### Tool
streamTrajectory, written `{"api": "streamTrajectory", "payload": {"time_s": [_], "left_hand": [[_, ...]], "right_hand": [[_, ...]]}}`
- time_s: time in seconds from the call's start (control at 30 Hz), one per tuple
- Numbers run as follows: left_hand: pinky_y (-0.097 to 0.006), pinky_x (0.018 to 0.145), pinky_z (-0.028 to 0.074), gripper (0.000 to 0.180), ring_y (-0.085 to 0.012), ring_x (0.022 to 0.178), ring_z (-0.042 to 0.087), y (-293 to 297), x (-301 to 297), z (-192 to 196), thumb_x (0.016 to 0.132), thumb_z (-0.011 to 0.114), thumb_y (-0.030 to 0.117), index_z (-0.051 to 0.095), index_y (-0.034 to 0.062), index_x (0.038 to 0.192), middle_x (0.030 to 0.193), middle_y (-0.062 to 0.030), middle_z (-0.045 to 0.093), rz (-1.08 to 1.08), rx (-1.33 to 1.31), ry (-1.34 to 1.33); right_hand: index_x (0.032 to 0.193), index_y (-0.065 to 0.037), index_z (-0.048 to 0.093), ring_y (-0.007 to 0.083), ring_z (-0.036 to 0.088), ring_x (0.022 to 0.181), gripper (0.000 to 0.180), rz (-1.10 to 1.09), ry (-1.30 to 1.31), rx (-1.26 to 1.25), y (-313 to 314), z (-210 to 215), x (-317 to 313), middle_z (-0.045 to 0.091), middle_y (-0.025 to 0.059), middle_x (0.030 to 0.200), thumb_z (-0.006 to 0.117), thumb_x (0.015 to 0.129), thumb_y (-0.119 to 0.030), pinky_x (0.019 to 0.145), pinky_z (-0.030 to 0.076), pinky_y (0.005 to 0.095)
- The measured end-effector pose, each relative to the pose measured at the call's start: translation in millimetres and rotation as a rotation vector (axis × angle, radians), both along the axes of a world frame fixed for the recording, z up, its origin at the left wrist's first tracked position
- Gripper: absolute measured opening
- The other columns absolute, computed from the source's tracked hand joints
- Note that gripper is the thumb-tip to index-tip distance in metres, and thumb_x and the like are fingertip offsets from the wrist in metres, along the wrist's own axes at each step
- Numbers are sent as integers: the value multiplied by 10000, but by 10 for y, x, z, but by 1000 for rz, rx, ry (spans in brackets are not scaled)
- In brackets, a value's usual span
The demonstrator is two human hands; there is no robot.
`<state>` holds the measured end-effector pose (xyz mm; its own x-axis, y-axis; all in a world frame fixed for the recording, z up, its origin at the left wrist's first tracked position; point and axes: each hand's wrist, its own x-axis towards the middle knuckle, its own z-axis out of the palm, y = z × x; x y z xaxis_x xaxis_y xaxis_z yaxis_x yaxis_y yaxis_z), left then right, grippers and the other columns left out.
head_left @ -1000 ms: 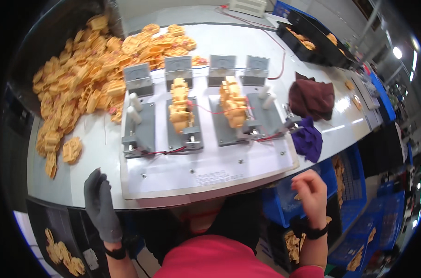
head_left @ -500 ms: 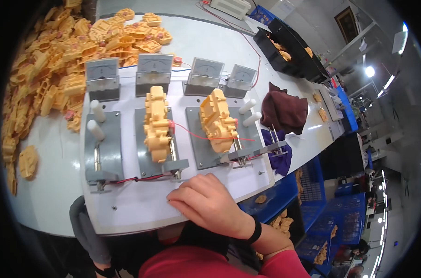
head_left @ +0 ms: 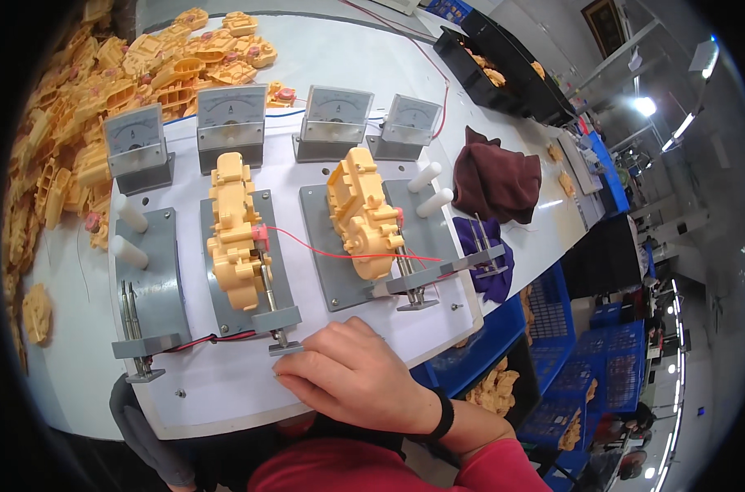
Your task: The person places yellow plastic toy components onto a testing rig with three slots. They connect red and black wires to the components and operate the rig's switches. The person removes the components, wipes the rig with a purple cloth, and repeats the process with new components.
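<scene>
My right hand (head_left: 360, 379) rests with curled, closed fingers near the white board's front edge. Its fingertips are just beside the small metal push plate (head_left: 285, 349) of the second test fixture (head_left: 276, 320); whether they touch it I cannot tell. On that fixture lies a yellow plastic gearbox housing (head_left: 235, 234) with a pink-red part (head_left: 260, 237) and a loose red wire (head_left: 331, 253). A second yellow housing (head_left: 364, 215) lies tilted on the grey plate to the right. The leftmost fixture (head_left: 161, 287) holds only white posts and metal pins. My left hand is out of view.
Several analogue meters (head_left: 231, 115) line the board's far edge. Behind and left spreads a big heap of yellow housings (head_left: 85, 148). A brown cloth (head_left: 497, 176) and a purple cloth (head_left: 494, 275) lie right. Blue crates (head_left: 600, 373) and a black bin (head_left: 504, 74) stand beyond.
The whole view has shifted, so the board and fixtures sit further left and look larger. My right hand is now closer to the second fixture's push plate, its fingers still curled.
</scene>
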<state>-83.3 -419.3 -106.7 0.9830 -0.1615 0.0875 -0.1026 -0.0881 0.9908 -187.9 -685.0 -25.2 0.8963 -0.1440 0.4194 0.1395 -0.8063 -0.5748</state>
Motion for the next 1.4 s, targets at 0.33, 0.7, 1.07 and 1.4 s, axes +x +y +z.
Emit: {"api": "streamTrajectory", "payload": {"time_s": [0.33, 0.7, 1.07, 1.4], "left_hand": [[-397, 1018, 401, 477, -256, 1112, 566, -2, -7, 24, 1070, 261, 298, 470, -57, 1312, 1228, -190, 590, -4, 62, -46], [-288, 798, 413, 301, -140, 858, 503, -89, 20, 210, 1027, 397, 154, 573, -47, 1166, 991, -74, 549, -36, 133, -141], [-293, 714, 395, 287, -148, 760, 467, -70, 21, 105, 953, 411, 33, 582, -46, 1170, 877, -70, 513, -32, 83, -184], [-294, 720, 411, 279, -158, 764, 490, -70, 24, 104, 944, 413, 8, 590, -42, 1154, 887, -88, 540, -18, 75, -189]], "right_hand": [[952, -137, 694, 175, 556, 710, 196, 3, -16, -22, -17, 8, -5, 567, -17, 803, 797, 785, -130, 628, 398, 320], [949, -145, 696, 186, 566, 708, 195, -3, 45, -141, 21, 51, -23, 577, -18, 789, 788, 777, -138, 637, 399, 335], [893, -144, 726, 203, 558, 715, 192, -30, 42, -163, 41, 51, -20, 602, -2, 802, 825, 731, -113, 655, 416, 339], [901, -138, 713, 188, 568, 712, 183, -19, 11, -159, 44, 37, -13, 600, -10, 795, 814, 750, -121, 644, 401, 339]]}}
